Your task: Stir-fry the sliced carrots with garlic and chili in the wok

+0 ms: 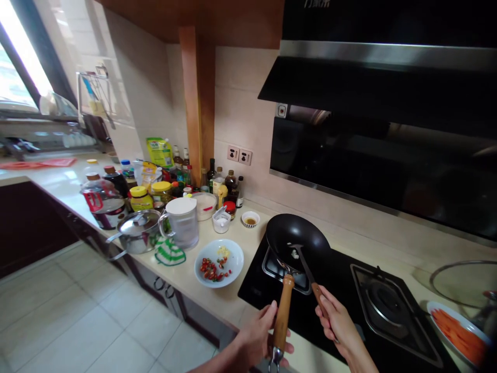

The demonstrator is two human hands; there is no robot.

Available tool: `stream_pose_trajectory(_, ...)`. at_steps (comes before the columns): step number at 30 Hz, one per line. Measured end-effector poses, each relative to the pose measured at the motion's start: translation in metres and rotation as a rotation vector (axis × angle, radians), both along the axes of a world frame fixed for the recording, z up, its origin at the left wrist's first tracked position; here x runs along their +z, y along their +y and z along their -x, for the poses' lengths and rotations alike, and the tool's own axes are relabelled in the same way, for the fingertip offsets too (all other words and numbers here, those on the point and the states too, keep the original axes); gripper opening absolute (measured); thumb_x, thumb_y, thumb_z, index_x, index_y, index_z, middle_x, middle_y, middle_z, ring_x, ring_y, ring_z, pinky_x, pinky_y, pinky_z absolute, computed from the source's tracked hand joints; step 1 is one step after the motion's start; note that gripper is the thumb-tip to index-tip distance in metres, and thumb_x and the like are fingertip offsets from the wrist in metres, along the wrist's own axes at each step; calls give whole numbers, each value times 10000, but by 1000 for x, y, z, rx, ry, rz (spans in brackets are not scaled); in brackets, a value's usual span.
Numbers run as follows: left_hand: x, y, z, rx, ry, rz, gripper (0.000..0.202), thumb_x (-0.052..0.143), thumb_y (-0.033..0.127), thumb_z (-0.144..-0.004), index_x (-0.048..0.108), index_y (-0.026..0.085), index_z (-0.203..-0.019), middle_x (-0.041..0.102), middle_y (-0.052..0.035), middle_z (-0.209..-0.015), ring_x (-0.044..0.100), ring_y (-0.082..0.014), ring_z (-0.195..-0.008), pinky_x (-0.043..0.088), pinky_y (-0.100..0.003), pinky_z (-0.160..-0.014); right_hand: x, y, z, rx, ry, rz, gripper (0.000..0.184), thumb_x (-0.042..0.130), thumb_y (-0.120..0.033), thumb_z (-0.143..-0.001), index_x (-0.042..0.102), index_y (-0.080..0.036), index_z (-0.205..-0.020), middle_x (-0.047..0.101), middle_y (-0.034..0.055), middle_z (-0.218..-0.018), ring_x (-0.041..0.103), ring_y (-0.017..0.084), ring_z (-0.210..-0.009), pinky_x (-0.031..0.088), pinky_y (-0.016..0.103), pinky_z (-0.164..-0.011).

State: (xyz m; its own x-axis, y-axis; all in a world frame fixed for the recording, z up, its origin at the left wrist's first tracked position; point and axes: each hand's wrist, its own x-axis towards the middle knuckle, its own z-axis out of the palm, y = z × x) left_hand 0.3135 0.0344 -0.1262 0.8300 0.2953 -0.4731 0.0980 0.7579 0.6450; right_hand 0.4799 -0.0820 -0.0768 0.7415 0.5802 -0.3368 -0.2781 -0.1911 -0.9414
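A black wok sits on the left burner of the cooktop, its wooden handle pointing toward me. My left hand is at the handle's lower part, fingers curled beneath it and thumb along its left side. In my right hand is a spatula with a wooden grip, closed in my fingers. The spatula's metal blade reaches into the wok, touching or close to a small whitish lump. Left of the wok, a white plate holds chopped red and green chillies and minced pale bits, perhaps garlic.
A small sauce bowl, salt-like white jar, lidded pitcher, steel pot and several bottles crowd the counter's left. Right of the second burner are a plate of carrot strips and a glass lid. A range hood overhangs the cooktop.
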Motion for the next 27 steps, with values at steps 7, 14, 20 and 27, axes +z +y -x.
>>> stream_pose_trajectory(7, -5, 3, 5, -23, -37, 44, 649, 489, 780, -653, 413, 222, -977, 585, -46, -862, 671, -258, -672, 520, -399, -538, 8, -27, 0, 1, 13, 13, 755, 648, -475, -720, 362, -194, -1360, 495, -62, -547, 254, 15, -361, 160, 128, -324)
stream_pose_trajectory(14, -3, 4, 11, -14, -23, 65, 666, 542, 778, -610, 424, 234, -976, 566, -32, -898, 673, -268, -703, 511, -383, -538, 23, -47, 11, -72, -17, 80, 850, 676, -510, -659, 356, -165, -1367, 487, -65, -530, 276, 30, -358, 159, 139, -322)
stream_pose_trajectory(20, 1, 0, 10, -46, -24, 41, 638, 491, 771, -661, 431, 223, -982, 612, -53, -858, 667, -250, -679, 511, -376, -539, 12, -38, 9, -39, -18, 75, 812, 641, -498, -705, 332, -156, -1374, 485, -68, -530, 256, 23, -365, 164, 135, -329)
stream_pose_trajectory(27, -5, 4, 9, -1, 9, 50, 590, 530, 744, -662, 460, 225, -935, 610, -21, -807, 662, -235, -667, 493, -328, -513, 13, -30, -1, -80, -27, 81, 754, 645, -432, -726, 349, -181, -1373, 467, -72, -517, 281, 30, -357, 170, 128, -318)
